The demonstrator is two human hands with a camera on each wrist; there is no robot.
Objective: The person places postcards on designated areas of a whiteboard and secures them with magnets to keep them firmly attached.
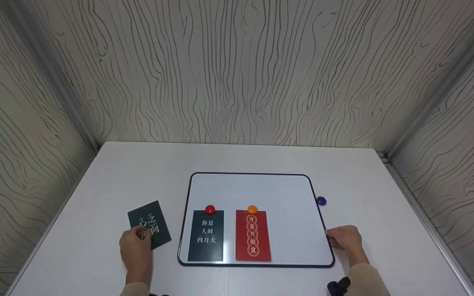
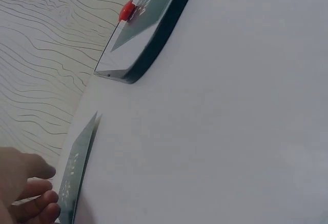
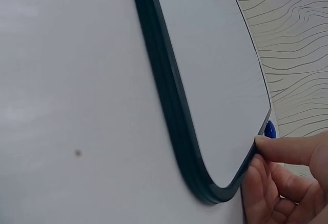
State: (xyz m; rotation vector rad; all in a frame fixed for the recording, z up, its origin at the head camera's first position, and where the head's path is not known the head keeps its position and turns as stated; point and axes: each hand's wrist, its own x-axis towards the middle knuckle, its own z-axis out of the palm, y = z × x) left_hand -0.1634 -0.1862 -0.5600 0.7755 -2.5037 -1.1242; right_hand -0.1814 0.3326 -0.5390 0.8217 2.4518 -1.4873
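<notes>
My left hand [image 1: 136,248] is over the lower left part of a dark green card [image 1: 161,230] with white characters, left of the whiteboard. In the left wrist view, its thumb and loosely bent fingers [image 2: 43,203] stand apart, close to the card. My right hand [image 1: 346,239] pinches the dark frame of the whiteboard [image 1: 290,230] near its lower right corner, thumb on top and fingers against the side. On the board lie another dark green card [image 1: 206,248] under a red magnet [image 1: 210,209] and a red card [image 1: 265,238] under an orange magnet [image 1: 252,209].
A blue magnet [image 1: 321,201] sits just outside the board's right edge. All of this is on a white table [image 1: 138,164]. Wood-grain panels [image 1: 228,82] rise behind the table and on both sides.
</notes>
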